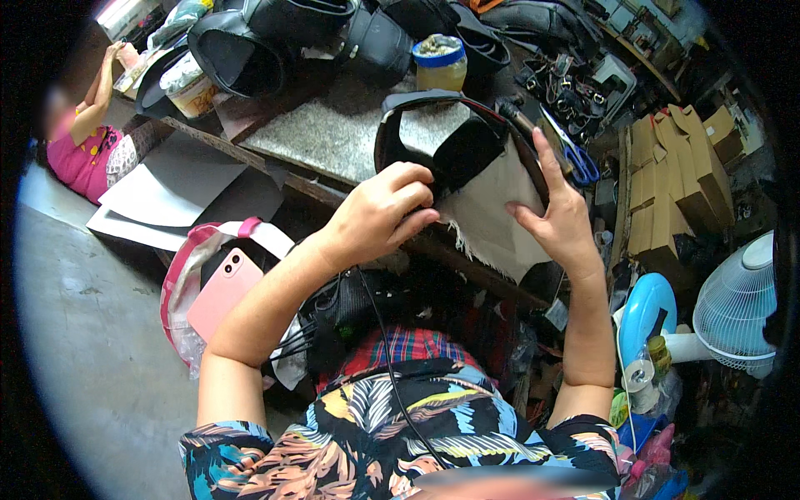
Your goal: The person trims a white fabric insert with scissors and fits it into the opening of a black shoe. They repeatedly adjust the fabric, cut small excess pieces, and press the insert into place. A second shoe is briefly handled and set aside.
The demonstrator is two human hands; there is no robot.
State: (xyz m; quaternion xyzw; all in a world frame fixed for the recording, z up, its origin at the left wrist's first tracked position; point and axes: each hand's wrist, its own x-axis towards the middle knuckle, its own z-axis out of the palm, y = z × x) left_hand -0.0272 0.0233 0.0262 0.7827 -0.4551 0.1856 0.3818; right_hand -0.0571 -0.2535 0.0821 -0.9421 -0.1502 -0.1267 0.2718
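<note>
A black leather bag piece, curved into an open ring, stands at the front edge of the workbench. Frayed beige lining cloth hangs out of it towards me. At its near left side, my left hand is closed, fingers curled on the black edge; the fingertips are partly hidden. On the opposite side my right hand is spread, index finger stretched up and thumb against the lining. Its other fingers are mostly out of sight. Just beyond lie blue-handled scissors and a dark stick-like tool.
A blue-lidded jar and black bags crowd the bench. A pink phone lies on a pink-rimmed bag at left. Cardboard pieces and a fan stand at right. Another person sits far left.
</note>
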